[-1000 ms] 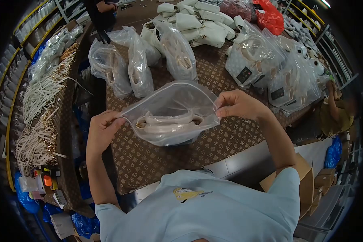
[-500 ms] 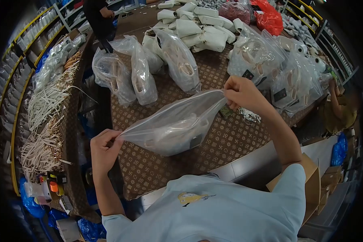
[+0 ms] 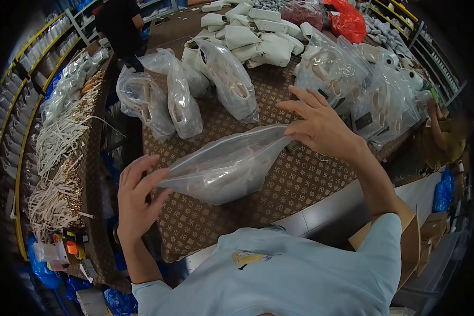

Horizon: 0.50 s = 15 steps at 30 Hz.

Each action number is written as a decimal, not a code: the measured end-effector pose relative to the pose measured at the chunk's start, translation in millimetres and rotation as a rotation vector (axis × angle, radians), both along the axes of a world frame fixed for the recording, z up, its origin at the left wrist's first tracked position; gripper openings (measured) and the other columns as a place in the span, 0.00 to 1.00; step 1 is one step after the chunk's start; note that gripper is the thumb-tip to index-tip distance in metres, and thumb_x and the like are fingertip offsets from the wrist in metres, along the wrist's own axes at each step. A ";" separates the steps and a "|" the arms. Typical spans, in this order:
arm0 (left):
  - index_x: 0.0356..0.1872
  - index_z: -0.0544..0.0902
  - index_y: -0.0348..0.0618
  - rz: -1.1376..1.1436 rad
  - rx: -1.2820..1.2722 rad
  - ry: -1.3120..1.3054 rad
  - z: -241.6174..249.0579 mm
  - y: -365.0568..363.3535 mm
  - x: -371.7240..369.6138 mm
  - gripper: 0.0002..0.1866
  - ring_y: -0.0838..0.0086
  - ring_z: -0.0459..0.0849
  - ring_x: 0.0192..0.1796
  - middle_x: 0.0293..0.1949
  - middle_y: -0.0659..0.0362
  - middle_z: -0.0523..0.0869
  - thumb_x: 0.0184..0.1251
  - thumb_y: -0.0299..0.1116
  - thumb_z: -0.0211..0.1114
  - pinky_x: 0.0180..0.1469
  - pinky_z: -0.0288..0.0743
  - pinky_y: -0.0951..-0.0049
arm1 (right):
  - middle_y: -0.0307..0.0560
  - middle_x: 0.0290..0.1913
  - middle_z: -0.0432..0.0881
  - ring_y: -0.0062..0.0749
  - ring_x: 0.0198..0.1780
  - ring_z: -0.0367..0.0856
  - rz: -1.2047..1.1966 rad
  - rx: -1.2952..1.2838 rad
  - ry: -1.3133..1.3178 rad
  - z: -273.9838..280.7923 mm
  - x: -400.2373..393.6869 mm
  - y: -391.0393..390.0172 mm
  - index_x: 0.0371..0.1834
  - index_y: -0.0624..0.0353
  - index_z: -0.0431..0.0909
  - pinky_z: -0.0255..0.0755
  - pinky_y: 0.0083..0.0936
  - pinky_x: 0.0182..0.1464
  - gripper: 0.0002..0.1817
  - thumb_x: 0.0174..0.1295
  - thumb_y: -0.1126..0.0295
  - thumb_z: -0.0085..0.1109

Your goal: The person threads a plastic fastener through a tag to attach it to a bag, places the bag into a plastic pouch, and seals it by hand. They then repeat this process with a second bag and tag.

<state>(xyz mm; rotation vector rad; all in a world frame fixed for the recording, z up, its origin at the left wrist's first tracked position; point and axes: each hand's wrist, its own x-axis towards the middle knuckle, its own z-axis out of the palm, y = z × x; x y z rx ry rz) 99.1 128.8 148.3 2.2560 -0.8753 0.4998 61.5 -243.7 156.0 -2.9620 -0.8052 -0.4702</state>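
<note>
Evidently a clear plastic bag [image 3: 224, 166] holding pale straps was stretched above the patterned table [image 3: 279, 184], between the two hands. Its left corner was pinched by the thumb and fingers of the left hand [image 3: 134, 197], while its right corner was held under the thumb of the right hand [image 3: 318, 126], whose other fingers were spread loosely. For a good seal, the mouth was best kept taut and level, and the closure pressed evenly from one corner to the other. Other filled bags [image 3: 181, 100] lay further back on the table, well apart.
</note>
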 end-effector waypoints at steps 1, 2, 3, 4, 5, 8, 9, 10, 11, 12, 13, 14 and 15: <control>0.39 0.82 0.42 -0.049 0.160 -0.054 3.3 -1.9 1.1 0.15 0.61 0.78 0.52 0.43 0.58 0.82 0.45 0.25 0.69 0.55 0.69 0.64 | 0.44 0.61 0.70 0.49 0.70 0.54 0.003 -0.001 0.000 -0.6 2.6 -3.1 0.32 0.52 0.83 0.54 0.43 0.67 0.08 0.49 0.66 0.68; 0.37 0.83 0.43 -0.098 0.321 -0.106 5.1 -3.3 1.9 0.13 0.60 0.77 0.54 0.43 0.58 0.82 0.46 0.26 0.69 0.58 0.66 0.61 | 0.43 0.58 0.72 0.48 0.69 0.57 0.052 0.071 0.044 -1.3 4.0 -7.0 0.30 0.53 0.83 0.56 0.44 0.66 0.06 0.51 0.66 0.66; 0.37 0.83 0.43 -0.096 0.322 -0.107 3.6 -2.6 4.5 0.13 0.60 0.77 0.54 0.43 0.58 0.82 0.46 0.26 0.69 0.58 0.66 0.61 | 0.43 0.55 0.74 0.48 0.67 0.59 0.101 0.144 0.087 -2.4 6.0 -11.0 0.29 0.55 0.82 0.57 0.45 0.65 0.06 0.54 0.65 0.64; 0.35 0.83 0.43 -0.088 0.339 -0.096 -0.4 0.4 9.7 0.12 0.60 0.77 0.54 0.43 0.58 0.82 0.46 0.27 0.69 0.60 0.64 0.60 | 0.43 0.55 0.74 0.48 0.67 0.59 0.101 0.146 0.084 -5.7 10.4 -15.5 0.29 0.55 0.82 0.57 0.45 0.65 0.06 0.54 0.65 0.64; 0.33 0.84 0.43 -0.081 0.357 -0.084 -3.8 4.2 14.9 0.10 0.60 0.77 0.53 0.43 0.58 0.82 0.47 0.28 0.69 0.61 0.62 0.59 | 0.44 0.53 0.76 0.47 0.68 0.60 0.140 0.303 0.225 -10.6 15.7 -20.4 0.25 0.57 0.81 0.56 0.43 0.65 0.07 0.53 0.65 0.65; 0.29 0.84 0.41 -0.151 0.140 0.286 -6.8 23.2 30.2 0.07 0.61 0.78 0.50 0.41 0.57 0.83 0.47 0.30 0.69 0.61 0.62 0.59 | 0.45 0.50 0.78 0.43 0.65 0.64 0.192 0.547 0.410 -16.6 21.5 -24.7 0.21 0.59 0.80 0.56 0.40 0.65 0.09 0.52 0.66 0.67; 0.29 0.84 0.41 -0.146 0.143 0.284 -4.1 20.0 27.4 0.07 0.61 0.78 0.50 0.41 0.57 0.83 0.47 0.30 0.69 0.61 0.62 0.59 | 0.45 0.48 0.79 0.40 0.63 0.68 0.202 0.632 0.455 -17.7 23.5 -24.3 0.21 0.60 0.80 0.57 0.39 0.65 0.10 0.52 0.67 0.67; 0.27 0.84 0.41 -0.105 0.181 0.203 -0.6 13.2 22.3 0.07 0.63 0.79 0.47 0.38 0.57 0.83 0.47 0.31 0.69 0.61 0.62 0.60 | 0.45 0.48 0.79 0.40 0.63 0.68 0.208 0.634 0.454 -19.3 25.3 -25.3 0.21 0.60 0.80 0.57 0.39 0.65 0.10 0.52 0.67 0.67; 0.25 0.84 0.40 -0.064 0.217 0.125 0.9 9.9 18.9 0.07 0.64 0.80 0.44 0.36 0.57 0.84 0.47 0.31 0.70 0.62 0.61 0.60 | 0.44 0.47 0.79 0.37 0.59 0.70 0.175 0.702 0.524 -21.1 26.0 -27.4 0.22 0.60 0.80 0.59 0.37 0.64 0.10 0.52 0.66 0.67; 0.25 0.84 0.40 -0.059 0.215 0.128 -0.2 12.1 20.5 0.07 0.64 0.80 0.44 0.36 0.57 0.84 0.47 0.31 0.70 0.62 0.61 0.60 | 0.44 0.46 0.79 0.35 0.56 0.73 0.139 0.768 0.597 -20.4 26.5 -26.9 0.24 0.61 0.80 0.61 0.35 0.62 0.10 0.51 0.66 0.68; 0.26 0.84 0.40 -0.037 0.241 0.112 -2.0 15.5 24.9 0.07 0.65 0.81 0.42 0.33 0.58 0.84 0.47 0.32 0.70 0.62 0.61 0.59 | 0.44 0.46 0.79 0.35 0.56 0.73 0.141 0.764 0.600 -15.4 24.3 -25.8 0.24 0.61 0.80 0.61 0.35 0.62 0.10 0.51 0.66 0.68; 0.27 0.84 0.40 -0.017 0.266 0.096 -3.4 18.5 27.7 0.08 0.66 0.81 0.40 0.30 0.58 0.84 0.47 0.32 0.70 0.62 0.60 0.59 | 0.43 0.45 0.79 0.34 0.54 0.75 0.047 0.846 0.586 -6.1 17.9 -23.2 0.27 0.61 0.80 0.63 0.34 0.61 0.10 0.50 0.66 0.69; 0.27 0.84 0.40 -0.016 0.263 0.097 -3.1 21.3 28.2 0.08 0.66 0.81 0.40 0.30 0.58 0.84 0.47 0.32 0.70 0.62 0.60 0.59 | 0.43 0.44 0.80 0.33 0.51 0.76 -0.048 0.927 0.568 -1.1 12.8 -20.5 0.29 0.61 0.80 0.65 0.33 0.59 0.11 0.48 0.66 0.70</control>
